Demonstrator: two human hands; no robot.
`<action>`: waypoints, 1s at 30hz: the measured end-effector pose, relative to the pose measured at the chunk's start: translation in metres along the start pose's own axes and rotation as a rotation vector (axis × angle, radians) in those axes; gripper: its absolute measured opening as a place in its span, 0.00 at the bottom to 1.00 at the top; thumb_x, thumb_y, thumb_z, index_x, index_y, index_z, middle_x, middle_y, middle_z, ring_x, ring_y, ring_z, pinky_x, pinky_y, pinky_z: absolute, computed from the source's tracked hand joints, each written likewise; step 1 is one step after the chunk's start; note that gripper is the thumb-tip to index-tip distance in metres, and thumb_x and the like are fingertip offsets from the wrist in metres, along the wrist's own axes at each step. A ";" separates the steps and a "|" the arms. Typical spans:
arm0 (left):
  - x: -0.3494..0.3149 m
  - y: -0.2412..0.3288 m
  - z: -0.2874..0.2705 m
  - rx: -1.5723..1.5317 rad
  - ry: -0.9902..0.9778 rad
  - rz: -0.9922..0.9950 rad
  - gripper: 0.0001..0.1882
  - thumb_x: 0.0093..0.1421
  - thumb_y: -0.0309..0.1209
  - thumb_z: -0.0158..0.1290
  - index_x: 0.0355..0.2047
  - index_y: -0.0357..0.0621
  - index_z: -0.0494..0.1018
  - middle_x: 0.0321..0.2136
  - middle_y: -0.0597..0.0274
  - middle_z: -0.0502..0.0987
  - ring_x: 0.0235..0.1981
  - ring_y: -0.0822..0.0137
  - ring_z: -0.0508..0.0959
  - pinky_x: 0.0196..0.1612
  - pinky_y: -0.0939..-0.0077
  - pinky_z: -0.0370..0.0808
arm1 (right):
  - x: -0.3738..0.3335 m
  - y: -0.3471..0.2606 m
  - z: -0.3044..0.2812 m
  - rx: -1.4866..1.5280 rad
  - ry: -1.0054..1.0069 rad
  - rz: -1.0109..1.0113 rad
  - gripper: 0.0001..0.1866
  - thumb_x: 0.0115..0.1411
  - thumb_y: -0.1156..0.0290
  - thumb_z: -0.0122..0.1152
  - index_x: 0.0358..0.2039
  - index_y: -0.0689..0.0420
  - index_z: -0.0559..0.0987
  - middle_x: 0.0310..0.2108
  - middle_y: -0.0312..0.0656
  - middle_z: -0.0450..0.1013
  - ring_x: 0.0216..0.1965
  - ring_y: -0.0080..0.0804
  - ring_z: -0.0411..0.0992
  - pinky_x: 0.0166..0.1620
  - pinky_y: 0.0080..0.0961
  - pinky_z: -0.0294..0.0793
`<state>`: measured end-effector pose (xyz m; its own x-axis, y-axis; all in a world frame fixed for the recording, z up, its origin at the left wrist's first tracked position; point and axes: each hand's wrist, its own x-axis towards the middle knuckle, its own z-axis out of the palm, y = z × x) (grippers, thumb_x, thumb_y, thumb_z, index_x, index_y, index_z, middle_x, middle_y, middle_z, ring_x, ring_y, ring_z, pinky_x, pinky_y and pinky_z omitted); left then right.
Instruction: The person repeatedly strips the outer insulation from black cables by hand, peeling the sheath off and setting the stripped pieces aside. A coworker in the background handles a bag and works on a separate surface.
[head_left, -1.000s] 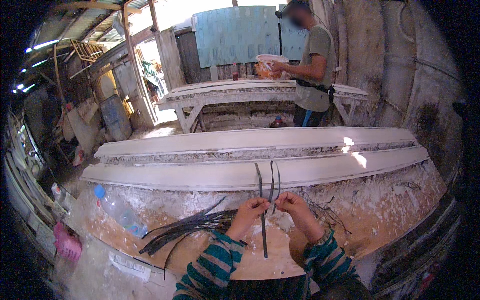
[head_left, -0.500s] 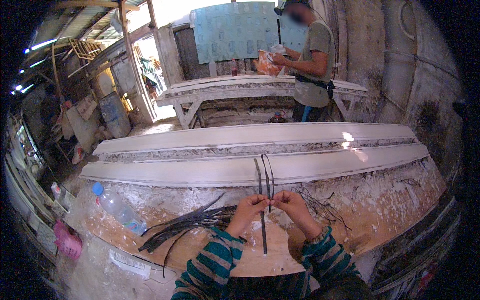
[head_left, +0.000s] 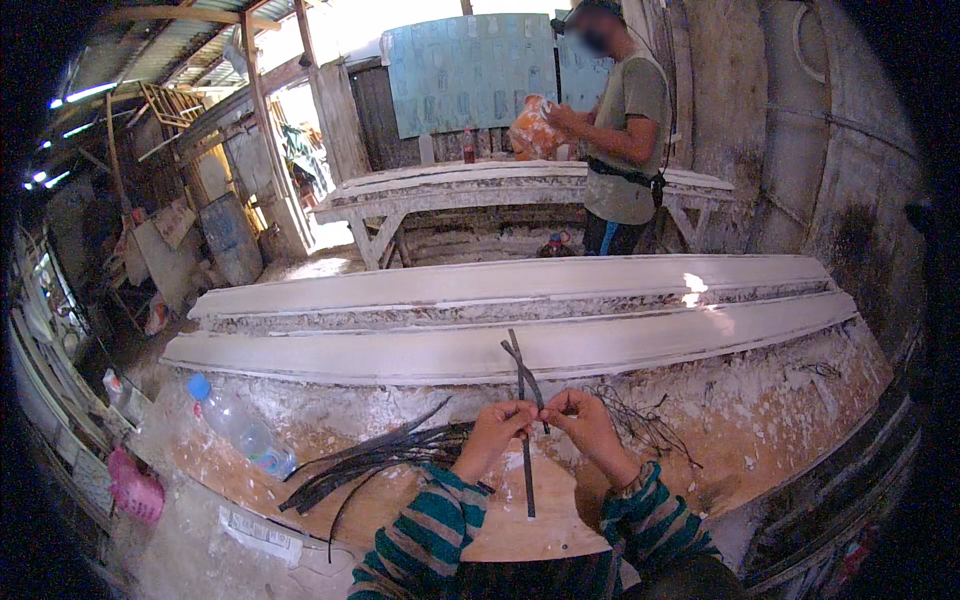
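My left hand [head_left: 497, 433] and my right hand [head_left: 586, 428] meet over the middle of the work table, each pinching with thumb and fingertips. A long flat black strip [head_left: 529, 480] runs upright from my left fingers, its lower end hanging over the wood. Between the hands a second black strip [head_left: 528, 373] crosses the first one above the fingertips, its short end poking out below my right fingers. Beside my left wrist lies a bundle of black strips [head_left: 375, 460]. Thin dark strands [head_left: 650, 425] are scattered to the right of my right hand.
Two long white mouldings [head_left: 400, 350] span the table beyond my hands. At left lies a clear bottle with a blue cap [head_left: 235, 425], and a pink container [head_left: 135, 485] is lower left. Across the room a person [head_left: 625, 130] holds an orange bag [head_left: 535, 128] by another white bench [head_left: 450, 190].
The second strip's upper loop has swung down and now crosses the long strip. My hands stay nearly in place. The person across the room has shifted the orange bag.
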<state>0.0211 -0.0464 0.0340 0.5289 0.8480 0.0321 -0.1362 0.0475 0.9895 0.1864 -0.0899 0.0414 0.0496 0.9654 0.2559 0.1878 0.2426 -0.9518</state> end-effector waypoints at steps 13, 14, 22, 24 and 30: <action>0.004 0.000 -0.008 -0.130 0.100 -0.012 0.09 0.56 0.33 0.50 0.28 0.39 0.74 0.22 0.67 0.73 0.22 0.77 0.68 0.27 0.84 0.66 | -0.004 -0.009 0.007 -0.213 0.019 -0.372 0.06 0.50 0.76 0.58 0.31 0.57 0.75 0.29 0.42 0.72 0.31 0.34 0.71 0.34 0.28 0.70; 0.004 0.001 -0.008 -0.150 0.115 -0.021 0.09 0.56 0.33 0.50 0.28 0.39 0.73 0.22 0.67 0.73 0.22 0.77 0.68 0.27 0.84 0.66 | -0.005 -0.012 0.006 -0.313 0.003 -0.423 0.08 0.48 0.77 0.59 0.31 0.56 0.76 0.30 0.42 0.72 0.31 0.35 0.70 0.34 0.28 0.69; 0.005 -0.002 -0.008 -0.206 0.108 -0.045 0.09 0.56 0.34 0.52 0.26 0.41 0.74 0.20 0.68 0.73 0.20 0.78 0.69 0.24 0.86 0.65 | -0.008 -0.018 0.008 -0.632 0.020 -0.630 0.14 0.41 0.74 0.63 0.32 0.50 0.77 0.30 0.38 0.70 0.33 0.36 0.68 0.37 0.31 0.63; 0.005 -0.002 -0.010 -0.204 0.066 -0.072 0.08 0.56 0.33 0.51 0.27 0.41 0.73 0.22 0.67 0.73 0.22 0.76 0.69 0.27 0.83 0.66 | -0.009 -0.017 0.008 -0.645 0.017 -0.574 0.13 0.41 0.74 0.63 0.31 0.50 0.77 0.30 0.38 0.70 0.34 0.36 0.68 0.38 0.31 0.62; 0.006 -0.003 -0.008 -0.149 0.083 -0.031 0.08 0.56 0.32 0.51 0.26 0.40 0.72 0.22 0.67 0.73 0.23 0.76 0.70 0.28 0.82 0.68 | -0.009 -0.011 0.009 -0.462 0.036 -0.500 0.07 0.45 0.73 0.63 0.28 0.53 0.77 0.27 0.38 0.72 0.32 0.34 0.70 0.38 0.27 0.64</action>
<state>0.0181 -0.0371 0.0298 0.4650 0.8851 -0.0160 -0.2466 0.1468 0.9579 0.1747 -0.1001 0.0485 -0.1207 0.7421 0.6593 0.5963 0.5852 -0.5495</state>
